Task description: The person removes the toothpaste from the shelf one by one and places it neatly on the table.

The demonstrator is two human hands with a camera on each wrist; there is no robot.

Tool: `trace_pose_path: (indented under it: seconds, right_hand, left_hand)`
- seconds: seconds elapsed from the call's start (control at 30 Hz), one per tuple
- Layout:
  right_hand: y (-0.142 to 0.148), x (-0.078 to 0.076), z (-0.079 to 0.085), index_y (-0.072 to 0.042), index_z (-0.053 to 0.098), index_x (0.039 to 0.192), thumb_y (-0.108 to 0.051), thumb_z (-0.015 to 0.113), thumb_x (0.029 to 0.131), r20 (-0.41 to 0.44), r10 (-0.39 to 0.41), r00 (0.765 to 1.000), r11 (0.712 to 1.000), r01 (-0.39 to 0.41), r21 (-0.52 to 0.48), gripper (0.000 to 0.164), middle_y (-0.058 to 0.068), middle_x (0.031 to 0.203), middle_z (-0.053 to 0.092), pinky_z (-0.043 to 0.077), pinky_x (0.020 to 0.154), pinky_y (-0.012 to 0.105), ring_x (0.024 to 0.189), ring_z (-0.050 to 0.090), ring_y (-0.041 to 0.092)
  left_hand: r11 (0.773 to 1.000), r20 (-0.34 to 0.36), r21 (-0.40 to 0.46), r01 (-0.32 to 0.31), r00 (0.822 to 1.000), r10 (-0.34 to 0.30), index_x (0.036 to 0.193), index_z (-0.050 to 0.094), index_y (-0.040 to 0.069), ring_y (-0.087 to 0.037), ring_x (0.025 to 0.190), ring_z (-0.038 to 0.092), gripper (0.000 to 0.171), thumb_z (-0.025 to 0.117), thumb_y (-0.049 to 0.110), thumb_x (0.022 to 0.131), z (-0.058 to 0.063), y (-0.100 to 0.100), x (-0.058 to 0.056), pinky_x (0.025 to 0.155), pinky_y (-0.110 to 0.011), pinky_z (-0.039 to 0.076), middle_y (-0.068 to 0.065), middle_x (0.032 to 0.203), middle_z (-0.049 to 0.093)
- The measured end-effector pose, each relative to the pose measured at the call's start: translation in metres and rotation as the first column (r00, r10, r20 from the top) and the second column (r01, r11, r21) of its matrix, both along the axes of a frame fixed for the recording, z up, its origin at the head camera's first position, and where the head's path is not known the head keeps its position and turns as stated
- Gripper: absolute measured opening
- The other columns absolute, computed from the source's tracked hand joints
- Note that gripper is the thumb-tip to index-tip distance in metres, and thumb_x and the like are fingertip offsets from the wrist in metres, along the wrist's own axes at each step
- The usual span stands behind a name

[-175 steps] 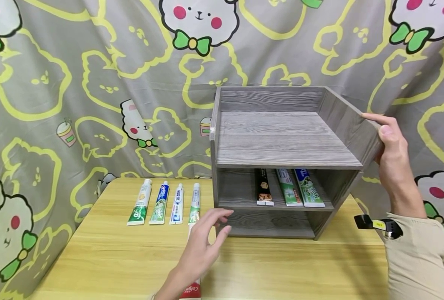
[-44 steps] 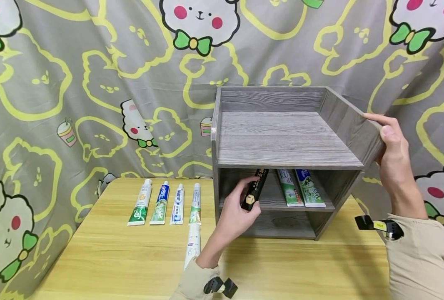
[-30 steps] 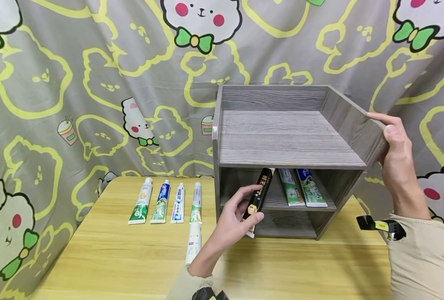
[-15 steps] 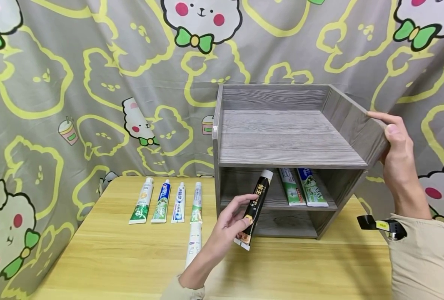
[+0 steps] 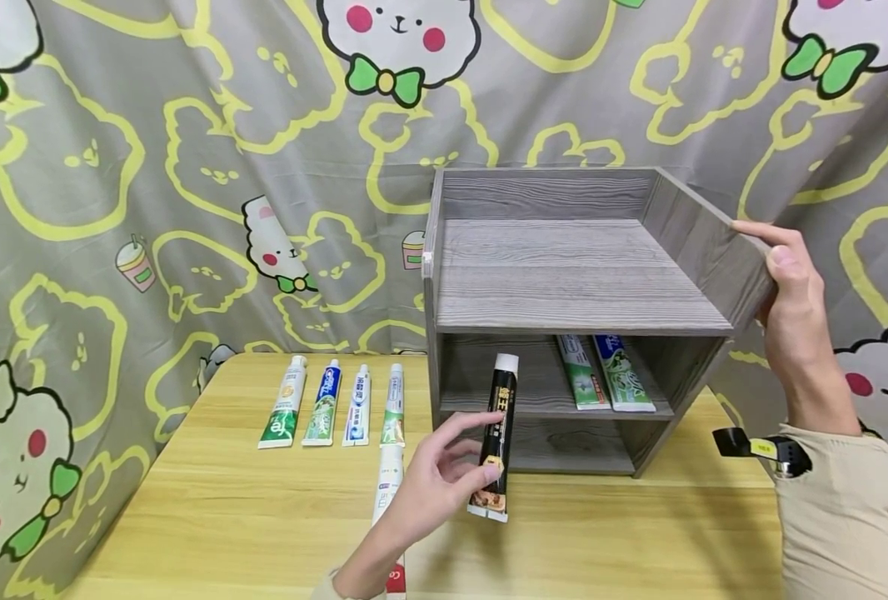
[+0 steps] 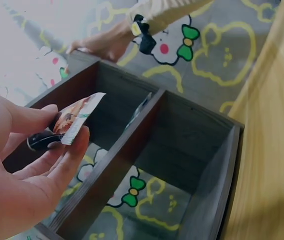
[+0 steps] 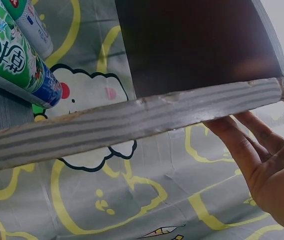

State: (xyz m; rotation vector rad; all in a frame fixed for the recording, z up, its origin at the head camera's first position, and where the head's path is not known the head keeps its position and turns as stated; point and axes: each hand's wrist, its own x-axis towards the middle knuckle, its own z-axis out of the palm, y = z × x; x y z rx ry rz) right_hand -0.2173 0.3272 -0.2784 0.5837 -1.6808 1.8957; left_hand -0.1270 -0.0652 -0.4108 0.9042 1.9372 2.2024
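My left hand (image 5: 432,487) pinches a black toothpaste tube (image 5: 502,387) between thumb and fingers in the head view. The tube's white cap points up, and it hangs in front of the grey wooden shelf unit (image 5: 571,279). In the left wrist view, its flat crimped end (image 6: 77,120) shows above the fingers. My right hand (image 5: 796,308) rests on the unit's right side panel, index finger stretched along the top edge. The right wrist view shows that hand's fingers (image 7: 239,142) fairly straight against the panel. Two green-and-blue toothpaste tubes (image 5: 582,375) lie on the middle shelf.
Several toothpaste tubes (image 5: 322,404) lie in a row on the wooden table (image 5: 249,517), left of the unit. A white tube (image 5: 388,475) and a red one (image 5: 396,579) lie nearer, partly behind the left arm. A patterned curtain (image 5: 212,167) hangs behind.
My left hand has taken the black toothpaste tube off the middle shelf and drawn it forward and down, turning it more upright. The right hand has stayed on the side panel.
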Motion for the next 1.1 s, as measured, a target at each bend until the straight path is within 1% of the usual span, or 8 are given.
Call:
trace_pose_path:
  seconds: [0.2, 0.37, 0.43, 0.53, 0.7, 0.8, 0.97, 1.1]
  right_hand:
    - [0.001, -0.002, 0.000, -0.005, 0.060, 0.139, -0.019, 0.047, 0.101, 0.003, -0.002, 1.000, 1.000, 0.002, -0.007, 0.043, 0.013, 0.122, 0.053, 0.049, 0.061, 0.023, 0.086, 0.054, 0.022]
    - [0.001, -0.002, 0.000, -0.005, 0.060, 0.138, -0.019, 0.047, 0.100, 0.009, 0.004, 1.000, 1.000, -0.003, -0.018, 0.043, 0.013, 0.121, 0.053, 0.051, 0.060, 0.023, 0.085, 0.055, 0.022]
    - [0.001, -0.002, 0.001, -0.005, 0.060, 0.139, -0.019, 0.047, 0.100, 0.008, 0.006, 1.000, 1.000, -0.006, -0.016, 0.043, 0.013, 0.122, 0.053, 0.050, 0.061, 0.023, 0.086, 0.055, 0.023]
    - [0.001, -0.003, 0.001, -0.005, 0.060, 0.139, -0.019, 0.047, 0.100, 0.010, 0.013, 1.000, 1.000, -0.013, -0.023, 0.043, 0.013, 0.121, 0.054, 0.051, 0.060, 0.023, 0.085, 0.055, 0.022]
    - [0.002, -0.004, -0.001, -0.006, 0.060, 0.139, -0.020, 0.048, 0.101, 0.007, 0.006, 1.000, 1.000, -0.006, -0.010, 0.042, 0.013, 0.120, 0.054, 0.050, 0.060, 0.022, 0.084, 0.055, 0.022]
    - [0.002, -0.003, -0.001, -0.005, 0.060, 0.139, -0.020, 0.048, 0.101, 0.001, 0.001, 1.000, 1.000, -0.001, -0.005, 0.042, 0.013, 0.123, 0.052, 0.050, 0.061, 0.023, 0.085, 0.054, 0.023]
    - [0.000, -0.003, 0.000, -0.004, 0.059, 0.138, -0.019, 0.047, 0.101, -0.006, 0.008, 1.000, 1.000, -0.008, -0.015, 0.043, 0.014, 0.121, 0.052, 0.049, 0.060, 0.022, 0.084, 0.054, 0.022]
    - [-0.003, -0.004, 0.001, 0.002, 0.058, 0.139, -0.020, 0.048, 0.101, -0.014, -0.046, 0.999, 0.998, 0.045, -0.035, 0.045, 0.017, 0.116, 0.055, 0.048, 0.057, 0.022, 0.078, 0.054, 0.022]
  left_hand:
    - [0.998, -0.008, -0.047, -0.032, 0.999, 0.032, 0.141, 0.060, 0.016, -0.026, 0.104, 0.069, 0.052, 0.073, 0.001, 0.093, -0.003, -0.007, 0.005, 0.086, -0.041, 0.060, -0.008, 0.140, 0.054]
    - [0.994, -0.045, -0.082, -0.074, 0.996, 0.071, 0.138, 0.062, 0.015, -0.026, 0.103, 0.069, 0.050, 0.076, 0.002, 0.091, -0.006, -0.014, 0.009, 0.087, -0.040, 0.060, -0.008, 0.137, 0.056]
    - [0.993, -0.062, -0.087, -0.081, 0.995, 0.076, 0.138, 0.062, 0.014, -0.025, 0.102, 0.068, 0.050, 0.076, 0.003, 0.091, -0.008, -0.018, 0.012, 0.086, -0.040, 0.060, -0.010, 0.136, 0.056]
    - [0.993, -0.063, -0.091, -0.080, 0.995, 0.075, 0.137, 0.062, 0.013, -0.026, 0.101, 0.067, 0.049, 0.076, 0.003, 0.092, -0.011, -0.022, 0.015, 0.084, -0.038, 0.060, -0.011, 0.135, 0.056]
    - [0.991, -0.035, -0.110, -0.075, 0.997, 0.072, 0.137, 0.061, 0.013, -0.026, 0.101, 0.066, 0.048, 0.074, 0.002, 0.092, -0.018, -0.033, 0.020, 0.081, -0.036, 0.061, -0.011, 0.137, 0.054]
    - [0.991, -0.026, -0.115, -0.063, 0.998, 0.060, 0.138, 0.060, 0.011, -0.027, 0.102, 0.066, 0.048, 0.073, 0.001, 0.093, -0.023, -0.041, 0.023, 0.081, -0.038, 0.061, -0.014, 0.138, 0.053]
    - [0.990, 0.016, -0.133, -0.045, 0.999, 0.048, 0.139, 0.058, 0.010, -0.023, 0.105, 0.065, 0.049, 0.074, 0.003, 0.093, -0.031, -0.054, 0.030, 0.081, -0.039, 0.061, -0.017, 0.141, 0.051]
    - [0.985, 0.071, -0.165, -0.052, 0.995, 0.065, 0.140, 0.057, 0.011, -0.021, 0.107, 0.065, 0.050, 0.074, 0.004, 0.093, -0.036, -0.062, 0.036, 0.082, -0.040, 0.061, -0.016, 0.142, 0.052]
